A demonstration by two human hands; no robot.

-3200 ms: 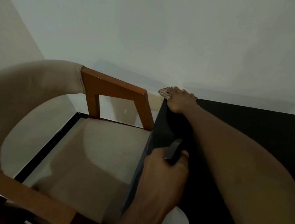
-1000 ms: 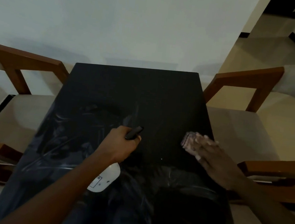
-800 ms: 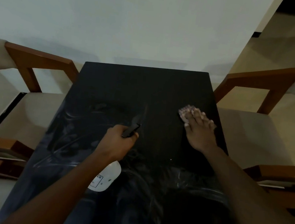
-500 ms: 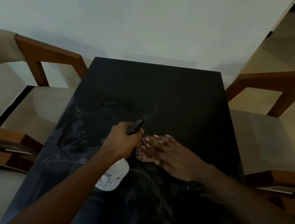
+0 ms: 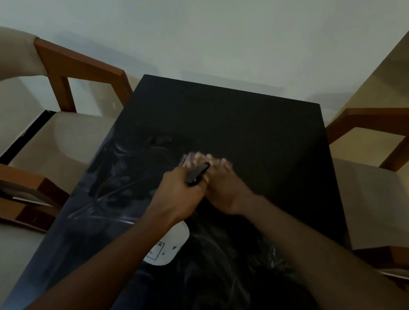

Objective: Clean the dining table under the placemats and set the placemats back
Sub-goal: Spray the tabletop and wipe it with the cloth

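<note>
My left grip (image 5: 180, 195) is clamped round the neck of a bottle (image 5: 170, 244), fingers curled tight. Its black nozzle (image 5: 198, 173) pokes out past my knuckles toward 1 o'clock. The bottle's white body hangs under my wrist at 6 o'clock. It carries a small label, too cut off to read, and I cannot tell if the base touches the counter (image 5: 228, 121).

My right grip (image 5: 224, 187) lies just beside the left, at its 2 o'clock, and the two seem to meet at the knuckles. Its fingers are apart and stretched flat, curled round nothing, and they press a pale cloth (image 5: 188, 158) onto the counter. The cloth shows beyond my fingertips, at 12 o'clock from the nozzle. It is blurred, so I cannot make out its weave or pattern.

Both hands sit near the middle of the counter, a long black top that runs from 6 o'clock up to a pale wall (image 5: 214, 27) at 12. Pale smears streak the top at 9 o'clock from my hands, and more lie at 5 o'clock. The far end looks dull and even.

The left chair (image 5: 80, 67), brown wood with a beige seat, stands against the counter's edge at 10 o'clock. The right chair (image 5: 393, 121) stands the same way at 2 o'clock. Tan floor (image 5: 402, 63) shows past it.
</note>
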